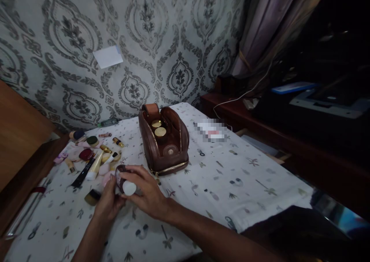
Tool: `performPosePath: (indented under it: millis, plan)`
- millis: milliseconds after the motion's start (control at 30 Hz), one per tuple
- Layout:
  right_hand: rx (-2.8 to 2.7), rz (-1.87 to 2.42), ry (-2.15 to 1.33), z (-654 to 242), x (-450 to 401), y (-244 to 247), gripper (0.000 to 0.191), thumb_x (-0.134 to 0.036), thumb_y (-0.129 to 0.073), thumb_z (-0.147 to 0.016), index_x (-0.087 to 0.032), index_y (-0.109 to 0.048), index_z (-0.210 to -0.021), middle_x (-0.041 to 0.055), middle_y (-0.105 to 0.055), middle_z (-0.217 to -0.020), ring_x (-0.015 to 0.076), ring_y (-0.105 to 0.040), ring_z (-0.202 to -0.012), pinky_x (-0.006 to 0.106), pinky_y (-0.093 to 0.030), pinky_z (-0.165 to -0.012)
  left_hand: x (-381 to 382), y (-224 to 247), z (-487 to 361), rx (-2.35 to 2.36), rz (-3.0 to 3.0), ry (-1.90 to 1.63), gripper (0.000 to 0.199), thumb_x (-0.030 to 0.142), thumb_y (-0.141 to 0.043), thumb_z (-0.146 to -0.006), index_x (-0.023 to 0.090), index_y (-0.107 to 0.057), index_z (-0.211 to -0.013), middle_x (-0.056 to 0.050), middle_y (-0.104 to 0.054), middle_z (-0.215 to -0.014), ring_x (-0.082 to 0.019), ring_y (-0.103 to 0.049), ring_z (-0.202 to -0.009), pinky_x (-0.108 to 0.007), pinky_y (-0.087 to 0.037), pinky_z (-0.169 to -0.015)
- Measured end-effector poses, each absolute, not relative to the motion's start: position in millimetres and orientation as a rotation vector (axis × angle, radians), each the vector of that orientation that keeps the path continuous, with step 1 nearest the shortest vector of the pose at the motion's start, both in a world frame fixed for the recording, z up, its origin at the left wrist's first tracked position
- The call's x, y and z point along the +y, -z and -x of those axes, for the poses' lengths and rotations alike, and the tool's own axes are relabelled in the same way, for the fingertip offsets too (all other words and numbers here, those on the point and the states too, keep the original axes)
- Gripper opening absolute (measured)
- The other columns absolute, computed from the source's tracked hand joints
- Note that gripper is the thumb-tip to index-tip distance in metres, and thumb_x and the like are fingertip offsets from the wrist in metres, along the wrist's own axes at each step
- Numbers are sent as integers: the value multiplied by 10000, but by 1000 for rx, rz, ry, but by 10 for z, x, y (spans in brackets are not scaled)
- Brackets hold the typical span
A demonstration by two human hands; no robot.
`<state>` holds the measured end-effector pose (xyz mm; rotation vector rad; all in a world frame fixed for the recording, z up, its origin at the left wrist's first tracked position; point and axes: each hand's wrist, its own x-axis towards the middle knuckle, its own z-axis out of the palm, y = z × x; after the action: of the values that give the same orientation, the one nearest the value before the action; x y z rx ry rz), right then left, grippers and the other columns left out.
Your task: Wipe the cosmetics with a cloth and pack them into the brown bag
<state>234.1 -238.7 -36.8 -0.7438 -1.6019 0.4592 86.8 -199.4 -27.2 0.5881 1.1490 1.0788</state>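
Between my hands is a small dark red bottle [119, 178] with a white round cap [129, 188] turned toward me. My left hand [109, 199] is closed around its left side. From the right, my right hand [146, 190] grips it with the fingers over its top and the thumb low by the cap. Just beyond stands a brown leather toiletry bag [166, 160], unzipped, with two gold round lids [160, 131] showing inside. Left of my hands lie a cream tube [95, 165], a black tube [83, 173] and a black-and-gold jar [92, 197].
More cosmetics, among them a red-lidded jar [86, 154] and a green-lidded jar [92, 140], are spread over the patterned white cloth [219, 200]. A blurred white item [210, 130] lies right of the bag. Patterned wallpaper rises behind; a dark red desk [243, 117] borders the right.
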Motion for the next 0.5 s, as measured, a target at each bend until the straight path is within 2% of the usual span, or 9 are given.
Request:
performPosePath:
  millis: [33,133,233,333,433,500]
  plan:
    - [-1632,750,-452,-2332,-2394,381,502,-223,-701,-870,-231,-579,-1357,112,-527,-1388,216,-505,-1297,348,-437,-1094,-1992,244,-890,1141,-541,-1092,157,305,-590,-919,187,-628,-1015,3,-723,-771,-112,-643,-501,-173,-487,-400]
    - [-1651,809,-472,-2315,-2404,399,483,-232,-684,-880,-248,-584,-1352,116,-469,-1429,226,-486,-1323,365,-436,-1098,-1995,142,-949,1105,-471,-1139,201,179,-481,-970,163,-652,-1072,-32,-753,-850,-128,-705,-613,-179,-560,-480]
    - [-1551,846,-501,-2309,-2388,398,518,-327,-712,-872,-225,-559,-1357,126,-531,-1349,232,-529,-1276,381,-453,-1078,-2010,74,-976,1073,-456,-1178,237,118,-443,-976,156,-673,-1022,-28,-754,-841,-121,-702,-616,-156,-538,-435]
    - [-1434,874,-550,-2308,-2365,390,494,-348,-728,-859,-203,-569,-1304,99,-642,-1197,219,-615,-1134,361,-504,-997,-2016,78,-964,1044,-467,-1197,200,120,-484,-964,144,-682,-945,-33,-743,-828,-118,-684,-605,-148,-515,-409]
    - [-1401,898,-591,-2314,-2357,377,432,-344,-732,-856,-198,-606,-1242,87,-685,-1143,211,-652,-1062,337,-520,-951,-2015,135,-933,988,-582,-1207,138,190,-613,-918,172,-687,-1033,-27,-737,-883,-124,-679,-646,-169,-544,-466]
    - [-1392,893,-600,-2320,-2358,370,423,-346,-721,-864,-203,-612,-1247,85,-691,-1157,210,-656,-1070,330,-523,-948,-2019,174,-913,957,-729,-1227,296,302,-703,-868,221,-670,-1150,-23,-730,-945,-127,-669,-671,-177,-543,-487]
